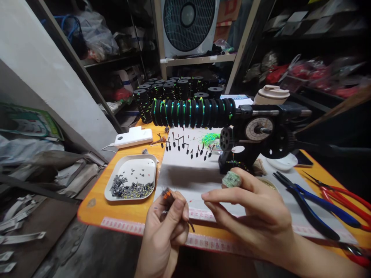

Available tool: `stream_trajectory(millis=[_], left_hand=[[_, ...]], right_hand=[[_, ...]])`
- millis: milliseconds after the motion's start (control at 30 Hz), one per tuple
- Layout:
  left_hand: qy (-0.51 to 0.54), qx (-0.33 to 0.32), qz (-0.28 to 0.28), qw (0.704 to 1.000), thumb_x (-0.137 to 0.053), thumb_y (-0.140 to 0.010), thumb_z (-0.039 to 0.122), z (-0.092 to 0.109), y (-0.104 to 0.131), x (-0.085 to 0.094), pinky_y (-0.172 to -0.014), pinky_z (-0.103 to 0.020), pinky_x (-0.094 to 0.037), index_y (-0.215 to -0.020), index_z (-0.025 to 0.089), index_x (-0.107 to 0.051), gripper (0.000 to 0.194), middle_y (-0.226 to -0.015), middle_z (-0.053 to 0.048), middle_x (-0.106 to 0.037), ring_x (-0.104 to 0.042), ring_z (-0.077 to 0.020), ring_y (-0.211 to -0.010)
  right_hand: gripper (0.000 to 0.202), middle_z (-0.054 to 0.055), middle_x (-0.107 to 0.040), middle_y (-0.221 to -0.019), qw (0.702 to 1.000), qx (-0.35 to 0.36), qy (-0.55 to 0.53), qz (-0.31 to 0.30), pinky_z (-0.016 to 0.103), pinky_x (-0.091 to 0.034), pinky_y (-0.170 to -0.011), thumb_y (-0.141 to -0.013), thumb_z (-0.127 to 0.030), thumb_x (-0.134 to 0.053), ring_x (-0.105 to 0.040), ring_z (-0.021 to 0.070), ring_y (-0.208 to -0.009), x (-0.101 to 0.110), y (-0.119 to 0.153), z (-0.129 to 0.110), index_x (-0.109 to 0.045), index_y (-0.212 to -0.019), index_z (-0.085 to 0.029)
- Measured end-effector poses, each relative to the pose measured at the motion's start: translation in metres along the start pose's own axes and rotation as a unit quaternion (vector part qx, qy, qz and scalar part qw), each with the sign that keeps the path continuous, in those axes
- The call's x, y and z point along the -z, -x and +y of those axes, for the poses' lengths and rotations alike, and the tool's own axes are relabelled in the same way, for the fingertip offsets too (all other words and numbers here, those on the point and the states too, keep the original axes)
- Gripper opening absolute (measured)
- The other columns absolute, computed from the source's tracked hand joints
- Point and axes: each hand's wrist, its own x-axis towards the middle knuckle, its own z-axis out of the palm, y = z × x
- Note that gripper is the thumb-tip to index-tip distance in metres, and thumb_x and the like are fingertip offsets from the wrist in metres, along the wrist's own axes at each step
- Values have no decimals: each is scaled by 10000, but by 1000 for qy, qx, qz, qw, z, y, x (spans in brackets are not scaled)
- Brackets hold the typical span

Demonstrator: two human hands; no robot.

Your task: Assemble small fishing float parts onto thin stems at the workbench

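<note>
My left hand is closed around a small dark bundle with orange strands at its top; a thin dark end sticks out below the fingers. To its right, my right hand holds a greenish, rough lump against its raised fingers. Its thumb and index finger come together at the tip, and what may be a fine thread there is too thin to make out. Behind both hands stands a black winding device with green and blue cords round its roller. Small black pieces hang below the roller.
A white tray of small grey parts lies left, near a white power bank. Blue-handled pliers and red-handled scissors lie right. Black spools, a lidded cup and a fan are behind.
</note>
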Motion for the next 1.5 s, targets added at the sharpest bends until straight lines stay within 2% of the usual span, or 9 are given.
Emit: stream_trajectory(millis=[633,833,967,1167,1333,1500], left_hand=[[-9,-7,2,1000,-832,-777,303,-1,1,-1,-406,-122,-119,-736,142,-580,302,-618,62,-518,-165,22,-427],[-44,-43,42,997,-862,-731,333,-2,3,-6,-412,-119,-197,-758,152,-608,313,-627,59,-511,-222,12,-435],[-69,-72,66,993,-877,-702,369,-5,5,-9,-414,-118,-267,-750,165,-622,330,-621,51,-521,-309,-9,-444],[-134,-143,117,974,-890,-648,447,-14,4,-7,-417,-136,-319,-695,169,-630,383,-651,29,-524,-437,-62,-527],[-147,-158,105,971,-871,-682,436,-16,2,-7,-429,-153,-331,-668,179,-632,351,-621,40,-513,-420,-62,-505],[-162,-180,102,965,-858,-699,439,-16,2,-6,-436,-170,-333,-666,177,-636,345,-638,31,-521,-435,-74,-530]], right_hand=[[192,-13,-469,-697,1000,-5,7,5,257,-342,-502,-844,-46,-656,-454,120,-602,-1,0,0,-710,-942,-203],[198,-20,-456,-695,1000,7,30,6,260,-343,-491,-848,-58,-661,-427,115,-569,-2,2,1,-706,-960,-215],[166,-7,-510,-687,1000,7,15,-2,256,-360,-475,-860,-69,-652,-469,120,-568,-5,2,1,-711,-949,-195],[126,16,-612,-701,994,-51,-86,-53,234,-424,-521,-898,-106,-651,-540,123,-616,-6,-3,2,-744,-945,-177],[114,15,-619,-681,985,-112,-109,-78,224,-389,-497,-893,-140,-665,-531,121,-602,-3,-6,1,-767,-875,-187],[113,1,-571,-631,985,-104,-109,-81,219,-353,-500,-893,-151,-675,-501,108,-578,-3,-7,0,-780,-861,-178]])
